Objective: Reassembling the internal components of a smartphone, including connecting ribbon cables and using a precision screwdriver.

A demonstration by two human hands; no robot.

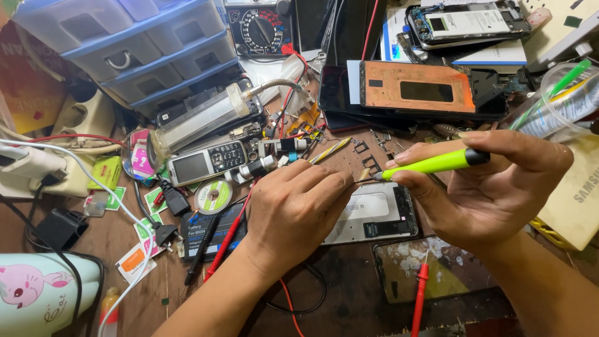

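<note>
My right hand (493, 187) has its grip closed around a bright green screwdriver (433, 163), held like a pencil so the thin tip points left and down. My left hand (296, 209) is bunched up with the fingers pressed together near that tip. I think it pinches something tiny there, but I cannot see what. This hand rests on the open phone (374, 215), likely to keep it from sliding. The phone lies flat on the table (349, 293), just under both hands, with its insides facing up.

Around the hands there is a lot of stuff. A red probe (419, 299) lies near my right arm, and a red wire (228, 240) runs by my left wrist. To the left are an old phone with buttons (209, 161) and a small roll of wire (213, 196). Behind the hands sit a copper-coloured phone back (415, 87) and a blue drawer box (143, 50). Little metal bits (368, 159) lie right beside the tip, easy to bump.
</note>
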